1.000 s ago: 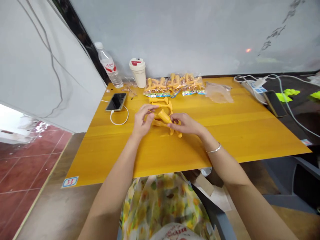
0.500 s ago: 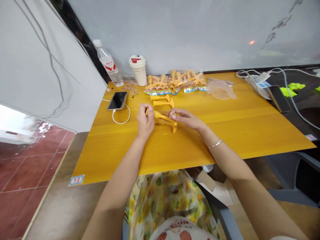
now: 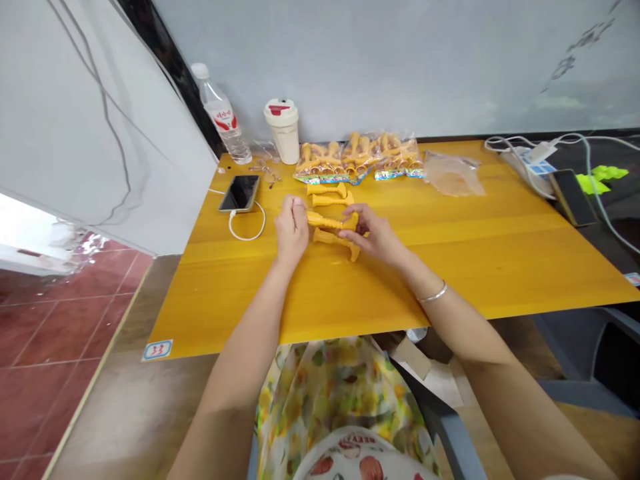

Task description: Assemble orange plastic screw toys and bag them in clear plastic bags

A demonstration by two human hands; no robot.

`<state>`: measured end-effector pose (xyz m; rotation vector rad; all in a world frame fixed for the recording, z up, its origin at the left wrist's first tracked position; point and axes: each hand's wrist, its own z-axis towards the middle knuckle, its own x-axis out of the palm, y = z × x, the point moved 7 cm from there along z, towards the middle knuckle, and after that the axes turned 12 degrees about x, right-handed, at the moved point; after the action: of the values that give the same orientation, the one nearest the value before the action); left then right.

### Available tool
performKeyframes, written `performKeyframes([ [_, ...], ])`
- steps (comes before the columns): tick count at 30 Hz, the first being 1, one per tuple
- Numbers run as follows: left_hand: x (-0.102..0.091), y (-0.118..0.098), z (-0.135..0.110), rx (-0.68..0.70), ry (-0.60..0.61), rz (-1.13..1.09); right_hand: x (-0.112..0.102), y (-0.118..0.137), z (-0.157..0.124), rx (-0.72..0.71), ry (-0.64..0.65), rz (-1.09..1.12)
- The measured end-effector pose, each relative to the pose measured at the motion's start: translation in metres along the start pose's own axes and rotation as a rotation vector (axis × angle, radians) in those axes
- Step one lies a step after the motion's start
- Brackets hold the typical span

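Note:
My left hand and my right hand both pinch the ends of one yellow plastic trumpet toy, held level just above the yellow wooden table. A second yellow trumpet lies on the table right under it. Two more loose trumpets lie side by side a little farther back. Behind them, against the wall, are clear bags of packed yellow trumpets. My right wrist wears a silver bangle.
A phone on a white cable lies at the left, with a water bottle and a white cup behind it. An empty clear bag sits right of the packs. A power strip, cables and another phone occupy the far right.
My hands have turned the held trumpet from tilted to level and shifted it slightly back; a second trumpet now lies on the table under it. My head view has moved a little.

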<state>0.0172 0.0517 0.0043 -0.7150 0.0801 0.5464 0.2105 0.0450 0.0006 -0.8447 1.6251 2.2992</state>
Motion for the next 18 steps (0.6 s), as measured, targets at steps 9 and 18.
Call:
performKeyframes([
  [9, 0.008, 0.052, -0.006, -0.281, 0.123, -0.039, -0.017, 0.011, 0.001, -0.237, -0.089, -0.626],
  [18, -0.023, 0.082, -0.001, -0.168, 0.068, 0.259, -0.092, -0.091, 0.02, 0.314, -0.419, -0.625],
])
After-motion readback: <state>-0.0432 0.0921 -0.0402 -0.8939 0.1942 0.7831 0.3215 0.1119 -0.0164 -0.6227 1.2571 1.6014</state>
